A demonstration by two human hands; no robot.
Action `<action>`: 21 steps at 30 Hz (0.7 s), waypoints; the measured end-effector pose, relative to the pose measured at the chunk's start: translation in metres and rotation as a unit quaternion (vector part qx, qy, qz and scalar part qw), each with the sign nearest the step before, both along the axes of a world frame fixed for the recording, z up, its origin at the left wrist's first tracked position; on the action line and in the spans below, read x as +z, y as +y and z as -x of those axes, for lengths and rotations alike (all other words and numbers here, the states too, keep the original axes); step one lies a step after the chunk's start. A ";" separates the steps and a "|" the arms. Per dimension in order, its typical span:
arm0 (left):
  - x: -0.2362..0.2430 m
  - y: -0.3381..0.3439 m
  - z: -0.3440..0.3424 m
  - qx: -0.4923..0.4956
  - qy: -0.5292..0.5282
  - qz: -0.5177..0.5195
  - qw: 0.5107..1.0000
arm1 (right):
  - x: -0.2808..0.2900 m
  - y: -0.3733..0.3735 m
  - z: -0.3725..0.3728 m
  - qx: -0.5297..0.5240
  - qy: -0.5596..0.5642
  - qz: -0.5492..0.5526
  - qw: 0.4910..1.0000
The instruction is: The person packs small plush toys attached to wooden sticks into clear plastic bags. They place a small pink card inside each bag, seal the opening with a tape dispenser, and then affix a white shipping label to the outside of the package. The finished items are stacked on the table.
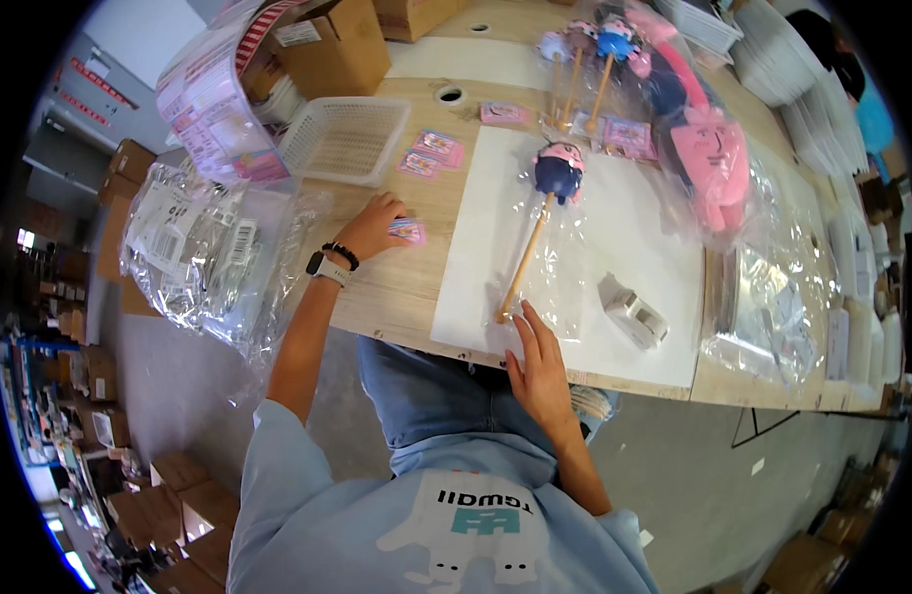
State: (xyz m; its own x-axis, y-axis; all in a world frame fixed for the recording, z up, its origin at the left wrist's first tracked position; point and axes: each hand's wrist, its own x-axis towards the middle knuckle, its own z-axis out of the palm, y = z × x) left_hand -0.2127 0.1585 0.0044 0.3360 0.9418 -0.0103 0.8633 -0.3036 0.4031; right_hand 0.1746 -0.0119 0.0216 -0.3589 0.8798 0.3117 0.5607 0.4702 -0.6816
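Observation:
My left hand (374, 228) is closed on a small pink printed card (406, 231) at the table's left part. Two more such cards (437, 147) lie just beyond it. On the white sheet (476, 238) rests a wooden stick (526, 259) topped by a dark blue figure head (559, 173) with a pink face, inside a clear plastic bag (565, 287). By the stick's lower end, my right hand (541, 374) has its fingers stretched out, close to the bag's near edge. Whether it touches the bag I cannot tell.
A white tape dispenser (636, 319) sits right of the stick. Bagged figure sticks (614, 45) and a pink plush (711, 158) lie at far right. A white basket (345, 139), a cardboard box (332, 54) and clear bags (203, 252) are on the left; more film (763, 317) at right.

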 end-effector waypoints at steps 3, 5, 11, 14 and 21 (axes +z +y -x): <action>0.026 -0.020 -0.031 0.061 -0.066 0.059 0.994 | 0.006 -0.003 -0.003 -0.002 0.036 0.014 0.999; 0.039 -0.043 -0.063 0.036 -0.127 0.076 0.988 | 0.008 -0.006 -0.006 -0.008 0.079 0.052 0.995; 0.063 -0.112 -0.175 -0.136 -0.242 0.198 0.940 | -0.010 -0.011 -0.007 -0.093 0.280 0.208 0.933; 0.042 -0.120 -0.208 -0.127 -0.243 0.137 0.952 | -0.027 -0.009 -0.025 -0.129 0.339 0.297 0.883; 0.010 -0.128 -0.247 -0.034 -0.137 -0.123 0.982 | -0.041 0.037 -0.053 -0.265 0.213 0.192 0.921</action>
